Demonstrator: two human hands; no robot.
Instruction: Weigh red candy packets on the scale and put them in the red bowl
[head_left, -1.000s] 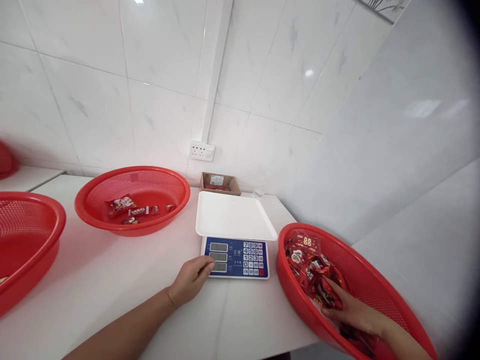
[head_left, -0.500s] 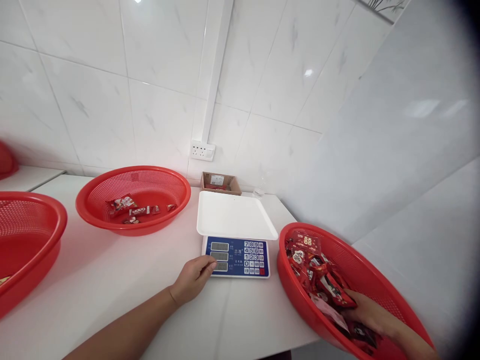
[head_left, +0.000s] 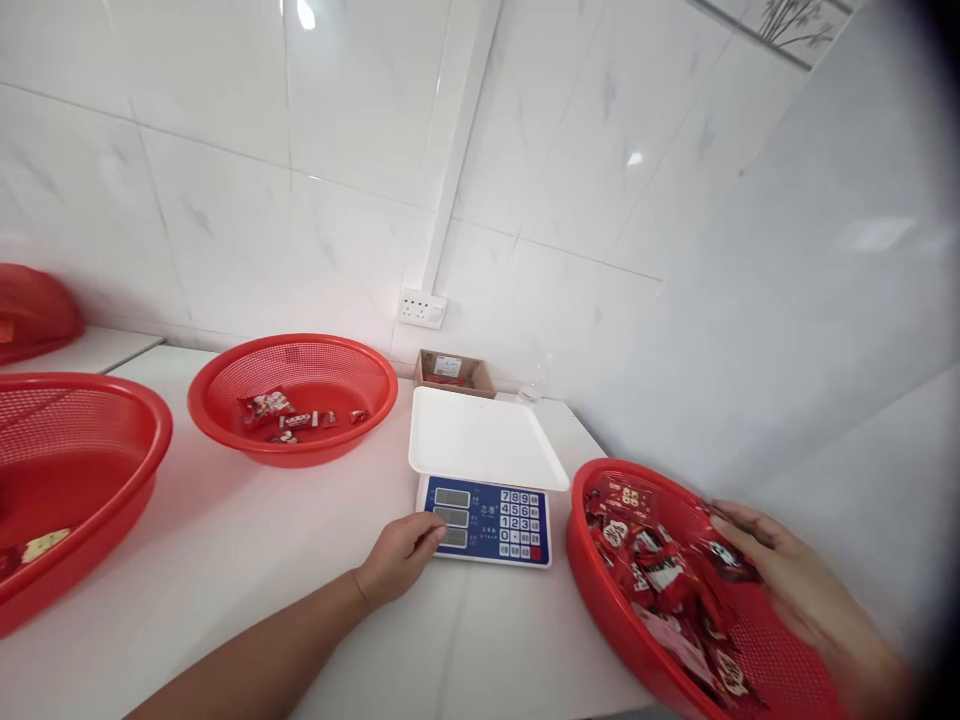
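My left hand point(head_left: 405, 556) is loosely curled, its fingertips at the left edge of the display panel on a blue-and-white digital scale point(head_left: 487, 520). Nothing shows between its fingers. The scale's white pan point(head_left: 484, 437) carries nothing. On the right, my right hand point(head_left: 780, 560), slightly blurred, is over the far rim of a red plastic basket point(head_left: 600, 600). Its thumb and fingers pinch a dark red wrapped candy packet point(head_left: 726, 560). Below it, red and pink candy packets point(head_left: 664, 580) are heaped in the basket's left part.
Behind the scale stand a small cardboard box point(head_left: 454, 374) and a clear plastic item point(head_left: 532, 390). Another red basket point(head_left: 292, 458) at the back left has a few wrapped candies inside. A further red basket point(head_left: 142, 500) is at the left edge. A tiled wall point(head_left: 360, 230) closes off the back.
My right hand has risen out of the candy heap toward the basket's far rim, with a packet in its fingers. My left hand stays by the scale. The view has shifted slightly left.
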